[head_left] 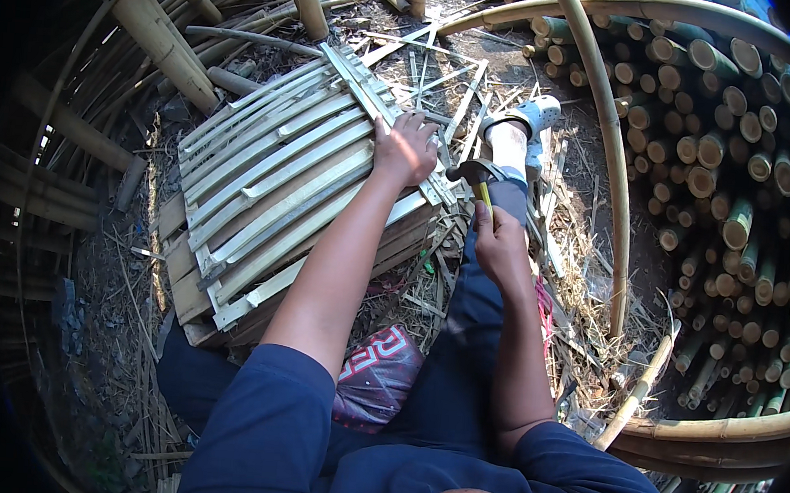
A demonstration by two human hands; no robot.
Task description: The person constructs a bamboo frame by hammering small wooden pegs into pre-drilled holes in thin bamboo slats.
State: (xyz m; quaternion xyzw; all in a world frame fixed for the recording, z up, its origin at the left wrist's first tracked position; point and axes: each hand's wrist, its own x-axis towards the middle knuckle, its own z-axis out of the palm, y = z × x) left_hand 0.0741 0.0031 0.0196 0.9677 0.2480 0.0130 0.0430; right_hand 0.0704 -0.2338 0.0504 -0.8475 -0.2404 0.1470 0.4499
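Closed around the yellow handle of a steel-headed hammer (476,177), our right hand (498,240) keeps the fingers wrapped tight, with the hammer head lying just off the near right corner of the panel. Our left hand (405,146) rests flat, fingers spread and grasping nothing, pressing down on a diagonal cross strip of split bamboo (369,98) that runs over the slats.

We note the workpiece, a curved panel of pale split-bamboo slats (271,178), lying on a low stack of wooden boards (186,291) directly ahead and to our left. The slats run side by side from lower left to upper right, and the cross strip crosses them near the far end.

Our leg in dark blue trousers extends forward, ending in a white sock and sandal (524,127) beside the hammer. A stack of cut green bamboo poles (739,179) fills the right side, end-on. A long bent bamboo pole (613,170) arcs between the leg and that stack. Bamboo offcuts litter the ground (584,287).
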